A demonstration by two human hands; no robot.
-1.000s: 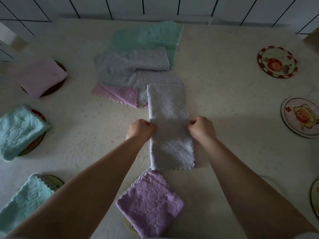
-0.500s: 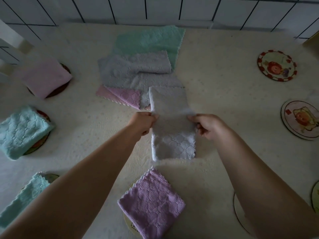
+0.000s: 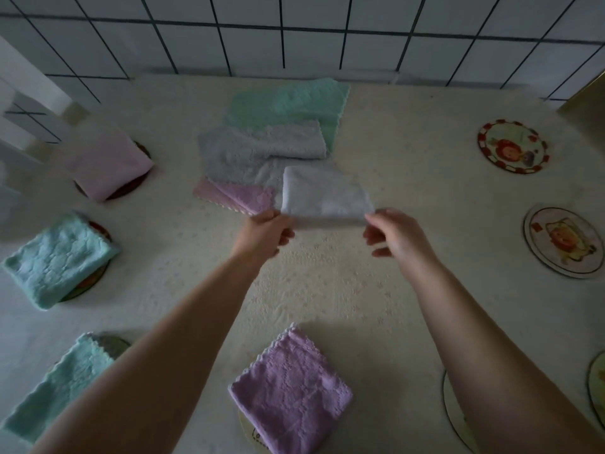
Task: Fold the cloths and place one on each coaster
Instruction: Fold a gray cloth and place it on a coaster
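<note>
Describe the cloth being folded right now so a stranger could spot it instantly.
Start at the pile of unfolded cloths near the tiled wall. Just in front of it, a pale grey cloth is pinched at its near corners by the left hand and right hand. It alone is held by hands.

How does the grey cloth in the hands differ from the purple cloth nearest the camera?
The grey cloth is pinched at its near corners by the left hand and right hand; the purple cloth is untouched. The grey one is off any coaster; the purple one covers a coaster. Both are folded.
</note>
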